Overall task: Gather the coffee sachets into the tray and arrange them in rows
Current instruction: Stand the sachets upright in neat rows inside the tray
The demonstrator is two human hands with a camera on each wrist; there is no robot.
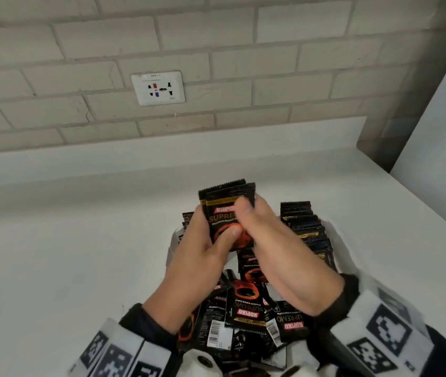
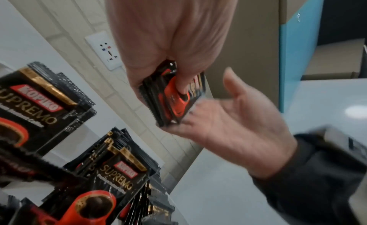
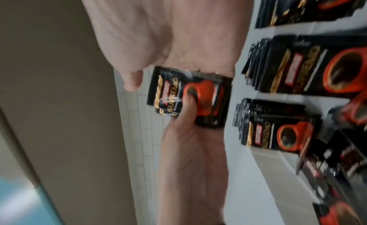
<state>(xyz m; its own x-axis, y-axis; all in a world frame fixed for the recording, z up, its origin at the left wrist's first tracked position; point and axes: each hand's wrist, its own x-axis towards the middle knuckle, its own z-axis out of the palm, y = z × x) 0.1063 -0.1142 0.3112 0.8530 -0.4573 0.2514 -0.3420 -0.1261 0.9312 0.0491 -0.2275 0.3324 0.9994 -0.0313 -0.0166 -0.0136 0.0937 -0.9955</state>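
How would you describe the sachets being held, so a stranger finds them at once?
Above the white tray on the counter, both hands meet. The left hand grips a small stack of sachets; unlike the others, it is lifted above the tray.

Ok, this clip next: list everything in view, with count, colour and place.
held sachets: small stack, count unclear, black and orange, above the tray
rowed sachets: many, black, standing in the tray's far rows
loose sachets: many, black and orange, heaped nearest the person
tray: one, white, on the counter
counter: one, white
wall socket: one, white, on the brick wall
left hand: grips the stack
right hand: touching the stack's right side
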